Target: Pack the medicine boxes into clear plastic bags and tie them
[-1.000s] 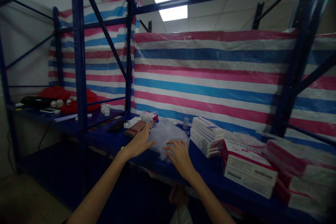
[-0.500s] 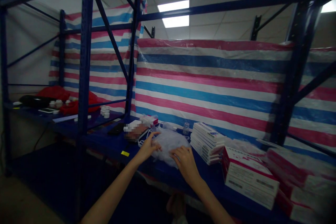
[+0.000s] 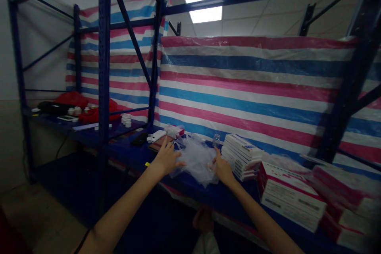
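Observation:
A loose heap of translucent white mesh or thin plastic bags (image 3: 196, 158) lies on the blue shelf between my hands; which material it is, I cannot tell. At its left side, my left hand (image 3: 165, 158) is open, fingers spread and thumb against the heap. My right hand (image 3: 223, 170) rests at its right edge, with the index finger stretched upward and the other fingers partly hidden. That finger points near a small clear glass or jar (image 3: 216, 139). Beyond my left fingers sits a brown wallet-like item (image 3: 158, 143) beside a white item (image 3: 156, 135).
To the right stand a stack of white boxes (image 3: 240, 154) and a larger pink-and-white box (image 3: 293, 194). A black phone-like object (image 3: 139, 139) and white jars (image 3: 126, 120) lie leftward. A blue rack post (image 3: 104, 67) rises at left; striped sheeting (image 3: 253, 95) hangs behind.
My hands have moved apart, the left up and leftward, the right toward the heap's right edge. The heap lies more spread out. The camera view has shifted slightly.

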`<action>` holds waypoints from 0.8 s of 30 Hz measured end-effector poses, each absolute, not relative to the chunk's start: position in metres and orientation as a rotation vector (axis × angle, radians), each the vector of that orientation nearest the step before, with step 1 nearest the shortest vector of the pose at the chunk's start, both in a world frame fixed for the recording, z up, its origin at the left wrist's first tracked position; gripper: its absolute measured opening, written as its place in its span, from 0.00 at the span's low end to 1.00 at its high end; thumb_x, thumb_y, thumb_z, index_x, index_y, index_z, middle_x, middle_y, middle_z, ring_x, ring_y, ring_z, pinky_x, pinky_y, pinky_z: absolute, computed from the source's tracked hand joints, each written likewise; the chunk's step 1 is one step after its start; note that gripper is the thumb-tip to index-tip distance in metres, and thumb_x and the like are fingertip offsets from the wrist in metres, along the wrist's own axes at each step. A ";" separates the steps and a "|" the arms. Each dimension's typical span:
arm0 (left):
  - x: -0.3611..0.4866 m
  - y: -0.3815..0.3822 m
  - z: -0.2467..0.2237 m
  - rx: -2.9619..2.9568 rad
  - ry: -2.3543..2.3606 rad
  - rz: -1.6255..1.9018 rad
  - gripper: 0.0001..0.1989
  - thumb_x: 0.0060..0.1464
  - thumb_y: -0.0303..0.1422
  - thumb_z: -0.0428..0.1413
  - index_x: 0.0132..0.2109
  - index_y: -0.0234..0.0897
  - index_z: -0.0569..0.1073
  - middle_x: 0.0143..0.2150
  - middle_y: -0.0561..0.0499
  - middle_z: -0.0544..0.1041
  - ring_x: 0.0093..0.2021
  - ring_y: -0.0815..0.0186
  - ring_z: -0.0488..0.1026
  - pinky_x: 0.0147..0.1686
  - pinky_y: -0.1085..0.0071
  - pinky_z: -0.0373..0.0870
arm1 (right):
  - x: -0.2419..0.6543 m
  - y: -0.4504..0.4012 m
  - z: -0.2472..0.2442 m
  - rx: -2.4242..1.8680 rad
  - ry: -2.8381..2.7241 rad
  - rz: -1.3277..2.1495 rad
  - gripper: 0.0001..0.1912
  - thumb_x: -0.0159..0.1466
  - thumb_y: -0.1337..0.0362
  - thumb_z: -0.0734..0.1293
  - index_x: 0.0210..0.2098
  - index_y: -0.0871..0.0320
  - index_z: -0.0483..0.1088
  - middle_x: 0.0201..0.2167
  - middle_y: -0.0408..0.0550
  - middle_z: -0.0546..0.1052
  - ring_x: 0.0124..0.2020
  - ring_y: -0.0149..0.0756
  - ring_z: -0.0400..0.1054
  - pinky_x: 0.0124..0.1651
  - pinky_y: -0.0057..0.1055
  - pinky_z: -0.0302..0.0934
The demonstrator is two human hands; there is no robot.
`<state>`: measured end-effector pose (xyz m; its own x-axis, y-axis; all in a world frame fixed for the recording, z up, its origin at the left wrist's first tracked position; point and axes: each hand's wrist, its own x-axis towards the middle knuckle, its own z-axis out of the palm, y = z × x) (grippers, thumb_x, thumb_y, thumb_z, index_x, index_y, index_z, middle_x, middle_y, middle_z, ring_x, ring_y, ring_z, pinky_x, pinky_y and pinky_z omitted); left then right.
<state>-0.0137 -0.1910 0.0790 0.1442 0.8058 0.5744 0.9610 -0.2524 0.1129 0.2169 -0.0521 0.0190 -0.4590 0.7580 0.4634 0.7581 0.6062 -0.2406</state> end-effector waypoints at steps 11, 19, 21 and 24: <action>-0.002 -0.137 0.144 -1.838 -1.614 -0.898 0.30 0.51 0.49 0.48 0.59 0.41 0.60 0.46 0.40 0.66 0.49 0.50 0.59 0.52 0.49 0.45 | 0.221 -0.028 0.125 -1.176 -2.248 -0.534 0.23 0.60 0.70 0.57 0.55 0.61 0.55 0.28 0.50 0.75 0.33 0.41 0.70 0.39 0.32 0.53; 0.024 -0.177 0.084 -1.985 -1.411 -0.842 0.27 0.54 0.39 0.49 0.60 0.44 0.55 0.61 0.43 0.55 0.59 0.53 0.51 0.57 0.50 0.40 | 0.232 -0.009 0.111 -0.928 -2.699 -0.381 0.28 0.50 0.71 0.69 0.51 0.54 0.64 0.41 0.54 0.74 0.43 0.44 0.67 0.44 0.32 0.56; 0.036 -0.178 0.063 -2.065 -1.362 -0.771 0.29 0.53 0.41 0.50 0.60 0.43 0.55 0.62 0.43 0.54 0.61 0.52 0.49 0.58 0.48 0.35 | 0.232 -0.008 0.103 -0.850 -2.776 -0.319 0.26 0.49 0.71 0.70 0.48 0.52 0.67 0.41 0.51 0.74 0.44 0.42 0.67 0.45 0.32 0.56; 0.052 -0.165 0.034 -2.072 -1.549 -0.808 0.29 0.49 0.42 0.54 0.57 0.40 0.59 0.58 0.41 0.60 0.58 0.50 0.54 0.57 0.46 0.40 | 0.234 -0.010 0.097 -0.834 -2.834 -0.228 0.23 0.47 0.69 0.71 0.44 0.52 0.71 0.37 0.48 0.75 0.40 0.41 0.68 0.44 0.33 0.57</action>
